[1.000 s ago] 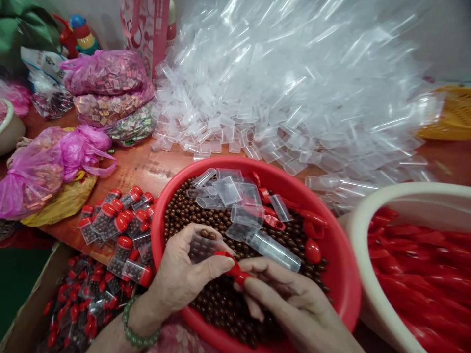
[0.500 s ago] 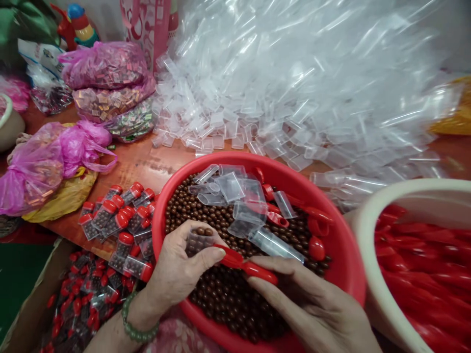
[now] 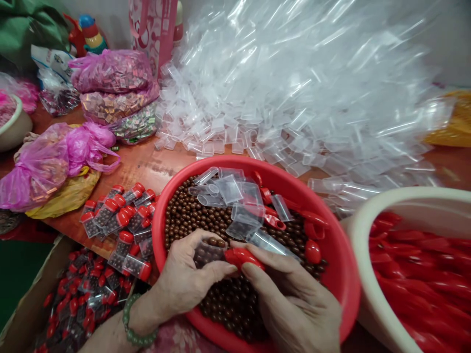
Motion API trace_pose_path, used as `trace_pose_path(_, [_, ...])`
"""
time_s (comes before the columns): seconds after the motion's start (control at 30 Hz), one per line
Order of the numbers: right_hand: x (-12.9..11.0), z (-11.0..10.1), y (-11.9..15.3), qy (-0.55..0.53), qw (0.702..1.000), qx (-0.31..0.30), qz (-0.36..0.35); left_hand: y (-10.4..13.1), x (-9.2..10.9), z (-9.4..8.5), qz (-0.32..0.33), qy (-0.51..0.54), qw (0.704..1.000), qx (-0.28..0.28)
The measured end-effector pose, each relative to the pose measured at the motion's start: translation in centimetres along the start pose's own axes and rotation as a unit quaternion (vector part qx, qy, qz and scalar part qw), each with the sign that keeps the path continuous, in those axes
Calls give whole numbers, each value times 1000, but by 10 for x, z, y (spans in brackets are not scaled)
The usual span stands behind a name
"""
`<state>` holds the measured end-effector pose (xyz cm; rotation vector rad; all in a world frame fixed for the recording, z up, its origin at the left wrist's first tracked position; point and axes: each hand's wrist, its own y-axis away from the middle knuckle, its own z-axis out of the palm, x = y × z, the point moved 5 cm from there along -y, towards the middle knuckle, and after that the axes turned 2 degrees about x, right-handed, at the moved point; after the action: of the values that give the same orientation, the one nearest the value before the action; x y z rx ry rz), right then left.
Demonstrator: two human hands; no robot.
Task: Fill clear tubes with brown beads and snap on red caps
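The left hand (image 3: 187, 279), palm down, grips a filled tube (image 3: 208, 252). At its three o'clock, the right hand (image 3: 294, 304) pinches a red cap (image 3: 243, 256) against the tube's mouth.

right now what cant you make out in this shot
Head view only:
- Clear tube: mostly covered by the left hand; fill level unclear.
- Red cap: its seating on the tube is hidden by the right hand.
- White basin: cut off by the right edge.
- Cardboard box: cut off at the bottom.
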<state>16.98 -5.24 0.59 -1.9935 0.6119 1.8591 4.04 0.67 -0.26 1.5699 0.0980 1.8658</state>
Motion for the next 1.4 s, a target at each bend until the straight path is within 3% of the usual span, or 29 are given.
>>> trace_pose_path(0.23, [-6, 0, 3, 112, 987, -59, -101, 0, 0, -4, 29, -34, 999, 0])
trace_pose_path(0.43, [-15, -13, -13, 106, 990, -49, -84, 1, -7, 3, -20, -46, 997, -66])
trace_pose_path(0.53, [-29, -2, -22, 116, 973, -113, -164, 0, -6, 2, -3, -70, 995, -76])
trace_pose_path(0.67, [-41, 12, -27, 171, 921, -204, -285, -1, -6, 0, 12, -68, 994, -81])
trace_pose_path(0.9, [-44, -14, -28, 245, 896, -209, -305, -2, -6, -1, -8, -42, 997, -70])
trace_pose_path(1.0, [-41, -19, -30, 224, 916, -197, -266, -2, -7, -2, -4, -66, 996, -63])
trace_pose_path(1.13, [-38, -7, -29, 138, 949, -148, -240, -3, -5, -3, 14, -42, 997, -61])
trace_pose_path(1.27, [-38, 14, -21, 140, 937, -148, -284, -4, -3, -1, 26, 26, 995, -94])
trace_pose_path(1.4, [-37, 21, -19, 144, 935, -147, -289, -3, -6, 0, 21, 6, 994, -110])
